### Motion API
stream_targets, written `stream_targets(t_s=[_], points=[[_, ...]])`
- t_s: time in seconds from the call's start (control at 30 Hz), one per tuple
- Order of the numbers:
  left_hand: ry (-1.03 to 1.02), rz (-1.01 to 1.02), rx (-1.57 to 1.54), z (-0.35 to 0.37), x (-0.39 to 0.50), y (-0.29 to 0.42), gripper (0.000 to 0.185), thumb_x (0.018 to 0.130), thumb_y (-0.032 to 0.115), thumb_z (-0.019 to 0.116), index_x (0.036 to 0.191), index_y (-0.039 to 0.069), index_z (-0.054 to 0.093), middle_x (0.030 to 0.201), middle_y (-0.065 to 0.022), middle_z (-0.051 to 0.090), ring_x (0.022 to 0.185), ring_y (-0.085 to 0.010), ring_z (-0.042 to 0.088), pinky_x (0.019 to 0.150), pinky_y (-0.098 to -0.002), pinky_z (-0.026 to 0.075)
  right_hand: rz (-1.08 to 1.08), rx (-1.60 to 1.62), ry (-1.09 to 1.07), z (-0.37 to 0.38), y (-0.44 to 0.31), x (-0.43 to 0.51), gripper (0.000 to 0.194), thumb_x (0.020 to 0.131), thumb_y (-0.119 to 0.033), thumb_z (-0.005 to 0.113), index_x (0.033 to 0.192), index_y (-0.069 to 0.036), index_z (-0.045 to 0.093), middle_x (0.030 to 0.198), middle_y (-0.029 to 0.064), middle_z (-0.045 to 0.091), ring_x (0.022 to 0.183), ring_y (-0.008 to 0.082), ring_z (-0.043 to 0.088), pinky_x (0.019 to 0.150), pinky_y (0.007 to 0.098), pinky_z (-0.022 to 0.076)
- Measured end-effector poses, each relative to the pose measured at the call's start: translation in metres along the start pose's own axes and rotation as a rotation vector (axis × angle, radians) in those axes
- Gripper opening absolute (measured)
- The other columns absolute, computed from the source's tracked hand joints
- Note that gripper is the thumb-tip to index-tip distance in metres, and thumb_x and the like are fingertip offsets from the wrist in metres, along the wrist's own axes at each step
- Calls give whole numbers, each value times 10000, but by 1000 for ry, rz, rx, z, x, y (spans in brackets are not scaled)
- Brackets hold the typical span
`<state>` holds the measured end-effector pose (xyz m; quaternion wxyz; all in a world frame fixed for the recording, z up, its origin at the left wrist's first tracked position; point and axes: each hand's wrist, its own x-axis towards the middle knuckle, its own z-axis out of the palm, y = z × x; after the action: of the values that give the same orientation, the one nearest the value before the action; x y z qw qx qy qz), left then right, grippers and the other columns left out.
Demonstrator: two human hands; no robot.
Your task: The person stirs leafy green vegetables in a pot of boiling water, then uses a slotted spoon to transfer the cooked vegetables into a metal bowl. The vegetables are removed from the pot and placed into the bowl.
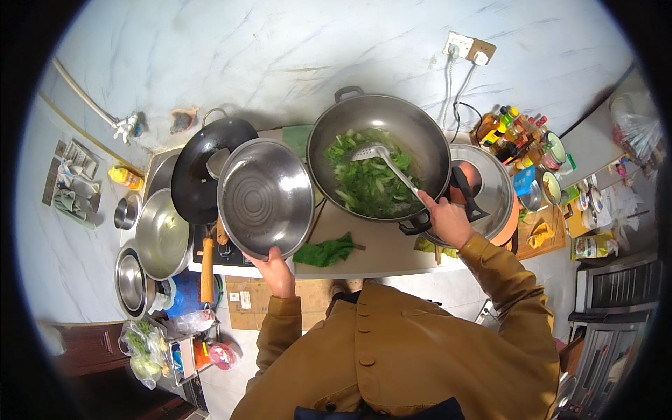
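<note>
My left hand (278, 272) grips the near rim of an empty stainless steel basin (262, 199), held tilted over the counter. By its handle, my right hand (445, 218) holds a slotted metal spatula (374, 151), its head resting on chopped leafy greens (367, 178). The greens lie with some liquid in a large dark wok (425, 131) with two loop handles. Left of the basin a black wok (191, 173) with a wooden handle leans at an angle. A green cloth (325, 250) lies on the counter below the large wok.
A glass lid (491, 168) on an orange pot stands right of the wok, near bottles (506, 126) and a wooden cutting board (551, 247). Steel basins (163, 236) crowd the left side. Plugs and cords hang from a wall socket (459, 44). A vegetable rack (181, 357) stands low left.
</note>
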<state>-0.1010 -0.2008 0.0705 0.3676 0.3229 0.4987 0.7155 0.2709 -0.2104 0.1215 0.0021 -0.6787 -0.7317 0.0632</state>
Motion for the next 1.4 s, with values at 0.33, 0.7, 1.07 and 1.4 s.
stream_targets(t_s=[0.33, 0.7, 1.07, 1.4], points=[[-30, -43, 64, 1, -9, -6, 780, 780, -43, 473, 1492, -19, 154, 1421, -163, 376, 1182, -233, 441, 1037, -288, 319, -44, 241, -8, 2, 9, -6, 563, 837, -82, 556, 1386, -97, 435, 784, 252, 611, 727, 447, 614, 686, 529, 505], [-44, -58, 4, 0, -11, -16, 796, 779, -55, 478, 1498, -9, 140, 1448, -167, 348, 1223, -239, 417, 1063, -294, 294, -11, 468, -36, -18, 19, -52, 632, 827, -65, 571, 1431, -104, 389, 819, 269, 619, 786, 455, 614, 693, 506, 485], [-63, -29, 34, 5, -18, -7, 801, 771, -71, 479, 1496, -10, 144, 1422, -158, 379, 1204, -230, 437, 1044, -283, 315, 38, 634, -2, 10, -4, -25, 583, 870, -109, 559, 1431, -128, 401, 790, 265, 640, 749, 458, 623, 696, 492, 507], [-18, -37, -9, -2, -22, -3, 809, 765, -60, 487, 1492, -26, 133, 1443, -168, 349, 1256, -246, 400, 1076, -300, 280, 94, 548, 67, 20, 12, -19, 560, 860, -95, 549, 1406, -96, 423, 840, 300, 626, 818, 480, 607, 742, 524, 480]])
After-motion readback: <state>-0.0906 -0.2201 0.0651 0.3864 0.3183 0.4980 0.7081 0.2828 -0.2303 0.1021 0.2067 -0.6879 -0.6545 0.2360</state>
